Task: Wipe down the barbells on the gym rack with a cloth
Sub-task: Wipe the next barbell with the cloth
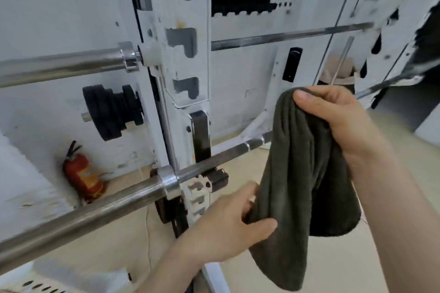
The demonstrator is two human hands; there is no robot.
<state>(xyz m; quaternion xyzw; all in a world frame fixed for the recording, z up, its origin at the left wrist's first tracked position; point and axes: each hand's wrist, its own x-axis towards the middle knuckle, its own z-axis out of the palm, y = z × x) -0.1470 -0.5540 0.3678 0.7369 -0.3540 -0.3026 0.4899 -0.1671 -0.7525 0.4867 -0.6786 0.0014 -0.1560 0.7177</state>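
Note:
A dark grey-green cloth (302, 173) hangs between my hands, in front of the rack. My right hand (338, 116) grips its bunched top, thumb on the fold. My left hand (228, 223) pinches its lower left edge. A steel barbell (100, 207) slants across the lower left and passes behind the cloth, which hangs apart from it. A second barbell (59, 64) rests higher on the white rack (181, 62), its thin shaft (285, 35) running off to the right.
Black weight plates (112, 112) sit on a peg at the left of the rack upright. A red fire extinguisher (81, 173) stands on the floor by the wall. White rack frames (404, 31) fill the right side. Beige floor tiles lie below.

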